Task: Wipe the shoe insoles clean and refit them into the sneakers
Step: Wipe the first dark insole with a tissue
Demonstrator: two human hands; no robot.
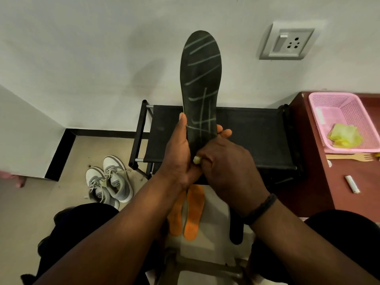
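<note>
Seen from the head camera, the black insole stands nearly upright, its long axis running from the heel end buried between the hands up to the rounded toe against the wall, its face crossed with pale streaks. Gripping its lower part is the left hand, thumb laid up the left edge and fingertips showing past the right edge. Just beside it on the right, and touching the insole's lower face, the right hand is curled on a small pale wad, likely the wiping cloth. Judging by this, the wipe would travel upward along the insole, away from the right hand. Below the wrists two orange insoles lie side by side on the floor, and another dark insole lies to their right. Well off to the left stand the grey-and-white sneakers, close together; whether anything is inside them cannot be told. On the red-brown table a pink basket holds crumpled yellow cloth
</note>
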